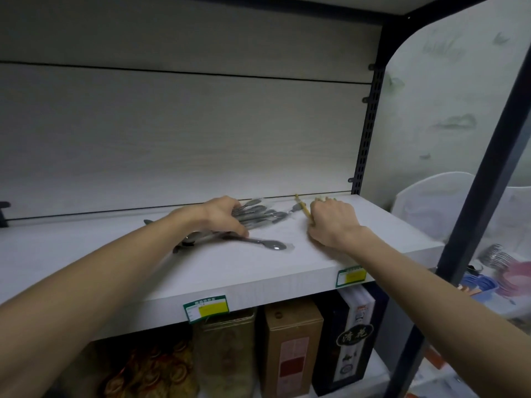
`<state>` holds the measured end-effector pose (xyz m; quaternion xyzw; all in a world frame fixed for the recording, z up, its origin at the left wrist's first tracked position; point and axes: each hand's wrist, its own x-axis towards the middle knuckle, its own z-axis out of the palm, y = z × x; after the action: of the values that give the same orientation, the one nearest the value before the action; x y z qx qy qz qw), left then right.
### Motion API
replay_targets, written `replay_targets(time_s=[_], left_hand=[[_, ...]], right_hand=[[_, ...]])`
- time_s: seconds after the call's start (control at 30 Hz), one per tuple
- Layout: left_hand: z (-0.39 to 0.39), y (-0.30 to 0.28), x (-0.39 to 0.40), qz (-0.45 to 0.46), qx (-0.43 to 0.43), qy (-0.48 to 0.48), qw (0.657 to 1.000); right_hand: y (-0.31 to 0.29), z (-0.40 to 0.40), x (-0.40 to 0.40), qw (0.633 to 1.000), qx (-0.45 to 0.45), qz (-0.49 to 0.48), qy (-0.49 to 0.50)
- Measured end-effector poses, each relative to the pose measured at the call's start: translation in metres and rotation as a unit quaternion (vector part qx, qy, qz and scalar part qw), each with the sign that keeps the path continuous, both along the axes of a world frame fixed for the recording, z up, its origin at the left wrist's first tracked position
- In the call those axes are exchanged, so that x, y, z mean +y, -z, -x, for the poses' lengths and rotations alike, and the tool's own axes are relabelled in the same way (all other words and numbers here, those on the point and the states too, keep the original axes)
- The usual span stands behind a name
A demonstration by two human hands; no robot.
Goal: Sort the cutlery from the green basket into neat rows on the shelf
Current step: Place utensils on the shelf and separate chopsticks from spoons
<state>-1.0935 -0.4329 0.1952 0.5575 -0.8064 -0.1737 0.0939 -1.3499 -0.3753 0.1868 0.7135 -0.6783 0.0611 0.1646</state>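
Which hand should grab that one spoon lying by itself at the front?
Probably the left hand. It rests on the spoon pile, right beside the lone spoon. The right hand is farther off, its fingers curled round chopsticks.

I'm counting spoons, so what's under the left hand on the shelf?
The left hand rests on a fanned row of wrapped spoons on the shelf. How many lie beneath the palm is hidden.
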Motion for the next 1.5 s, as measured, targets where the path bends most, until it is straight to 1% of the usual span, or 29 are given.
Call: replay_targets(time_s=[0.13,0.2,0.37,0.43,0.5,0.63,0.73,0.9,1.07,1.27,1.4,1.5], left_hand=[[-0.010,-0.003,0.009,-0.023,-0.001,0.003,1.000],[-0.014,-0.003,0.013,-0.027,0.002,0.003,1.000],[-0.025,-0.008,0.021,-0.073,0.020,-0.008,0.997],[-0.028,-0.011,0.025,-0.080,0.024,-0.018,0.996],[-0.031,-0.010,0.027,-0.061,0.037,-0.028,0.997],[-0.044,-0.003,0.025,-0.026,0.090,-0.045,0.995],[-0.059,-0.004,0.027,-0.019,0.105,-0.060,0.992],[-0.084,-0.006,0.028,-0.019,0.136,-0.100,0.986],[-0.095,-0.012,0.028,-0.029,0.167,-0.123,0.978],[-0.099,-0.012,0.023,-0.038,0.157,-0.145,0.976],[-0.103,-0.012,0.021,-0.050,0.124,-0.154,0.979],[-0.105,-0.016,0.025,-0.042,0.102,-0.156,0.982]], right_hand=[[0.004,0.003,-0.004,0.997,-0.072,-0.021,0.019],[0.005,0.004,-0.006,0.995,-0.093,-0.026,0.021],[-0.010,0.004,-0.005,0.994,-0.091,-0.062,0.023],[-0.017,-0.005,-0.006,0.995,-0.092,-0.049,-0.001],[-0.018,-0.019,-0.010,0.994,-0.094,-0.039,-0.042],[-0.003,-0.053,-0.016,0.979,-0.115,-0.103,-0.133],[0.006,-0.067,-0.021,0.972,-0.134,-0.100,-0.168],[0.007,-0.080,-0.023,0.969,-0.111,-0.082,-0.203],[0.006,-0.088,-0.021,0.968,-0.090,-0.100,-0.210],[0.000,-0.101,-0.019,0.955,-0.155,-0.124,-0.221],[-0.003,-0.115,-0.020,0.959,-0.100,-0.116,-0.239],[-0.010,-0.125,-0.021,0.961,-0.051,-0.124,-0.244]])
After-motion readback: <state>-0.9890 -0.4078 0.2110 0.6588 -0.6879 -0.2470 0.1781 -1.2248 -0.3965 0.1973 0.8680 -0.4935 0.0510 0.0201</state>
